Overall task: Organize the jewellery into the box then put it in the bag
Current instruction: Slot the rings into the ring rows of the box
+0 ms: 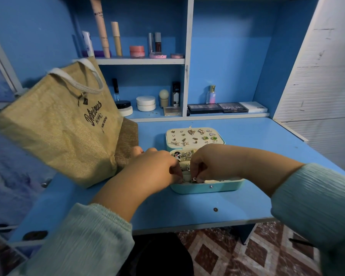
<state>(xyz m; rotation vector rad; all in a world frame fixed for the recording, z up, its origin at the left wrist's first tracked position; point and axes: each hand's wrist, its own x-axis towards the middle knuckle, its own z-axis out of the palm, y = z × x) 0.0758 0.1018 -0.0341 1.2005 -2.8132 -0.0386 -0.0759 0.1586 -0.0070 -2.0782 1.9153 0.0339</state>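
A light teal jewellery box [207, 188] lies open on the blue desk, its cream lid [194, 136] tipped back and studded with several earrings. Both my hands are over the box's near compartments. My right hand [213, 162] pinches a small silver ring [194, 179] at the front edge of the cream tray. Beside it, my left hand [153, 168] has its fingertips curled down into the tray; what they grip is hidden. More rings show between my hands. The burlap tote bag [62, 124] printed "Delicious" stands left of the box.
A shelf unit [139, 61] behind the desk carries cosmetic tubes, jars and palettes. The blue desk [187, 208] has a small dark dot near its front edge. A white slatted panel [323, 86] is at right. Patterned floor tiles lie below.
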